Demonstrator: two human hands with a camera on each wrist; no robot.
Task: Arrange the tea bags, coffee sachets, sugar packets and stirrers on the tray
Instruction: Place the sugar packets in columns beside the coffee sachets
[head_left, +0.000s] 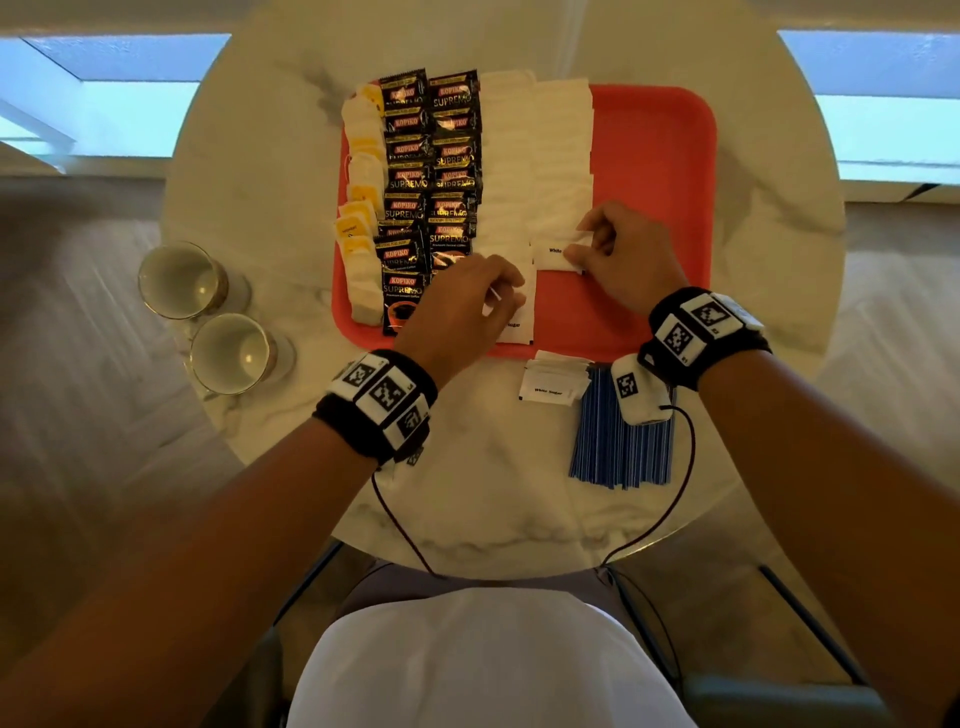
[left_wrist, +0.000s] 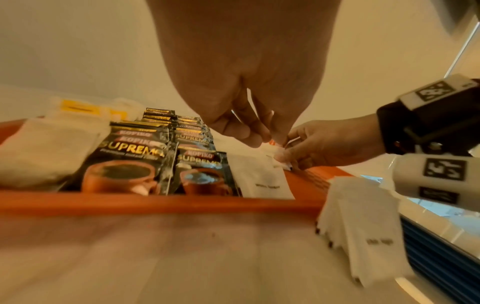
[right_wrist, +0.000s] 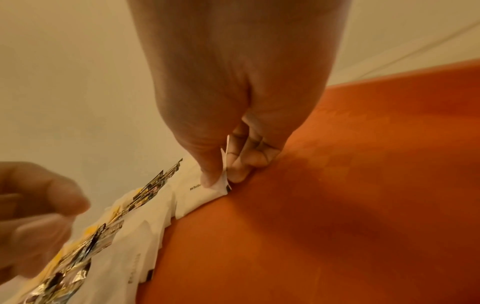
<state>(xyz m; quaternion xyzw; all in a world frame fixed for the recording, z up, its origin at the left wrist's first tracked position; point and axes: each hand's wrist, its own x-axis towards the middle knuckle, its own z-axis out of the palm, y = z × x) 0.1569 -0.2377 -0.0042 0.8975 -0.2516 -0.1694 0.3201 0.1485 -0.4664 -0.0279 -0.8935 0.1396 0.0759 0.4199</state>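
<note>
A red tray (head_left: 660, 156) on the round marble table carries a column of tea bags (head_left: 361, 171), two columns of black coffee sachets (head_left: 431, 171) and two columns of white sugar packets (head_left: 540, 145). My right hand (head_left: 576, 249) pinches one sugar packet (head_left: 553, 257) by its right edge, low on the tray; thumb and forefinger grip it (right_wrist: 202, 193) in the right wrist view. My left hand (head_left: 504, 301) hovers curled over the near end of the sugar column, a thin white packet edge (head_left: 493, 296) showing between its fingers. Blue stirrers (head_left: 618, 447) lie on the table.
A small pile of sugar packets (head_left: 553, 387) lies on the table just before the tray's near rim (left_wrist: 155, 203), left of the stirrers. Two glass cups (head_left: 179, 280) (head_left: 234, 353) stand at the table's left edge. The tray's right part shows bare red.
</note>
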